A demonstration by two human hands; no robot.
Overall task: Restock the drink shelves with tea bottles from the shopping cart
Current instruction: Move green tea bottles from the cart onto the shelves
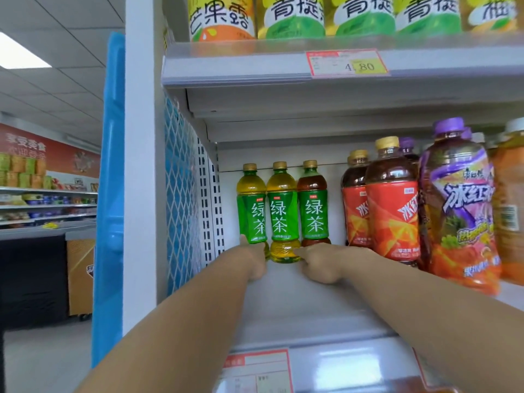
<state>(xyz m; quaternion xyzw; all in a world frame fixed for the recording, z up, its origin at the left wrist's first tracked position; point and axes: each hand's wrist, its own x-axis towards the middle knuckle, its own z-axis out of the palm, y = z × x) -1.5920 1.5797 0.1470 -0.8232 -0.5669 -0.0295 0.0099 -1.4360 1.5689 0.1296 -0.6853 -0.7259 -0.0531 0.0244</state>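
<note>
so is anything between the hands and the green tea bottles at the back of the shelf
Nothing visible. The left hand is at the base of the left green tea bottle, the right hand at the base of the right green tea bottle. The red tea bottles stand clear to the right.

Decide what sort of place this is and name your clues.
Probably a supermarket: green-labelled plastic tea bottles lined up on a white metal shelf, a red-and-yellow paper price tag on the shelf edge above, more stocked shelves in the background.
</note>
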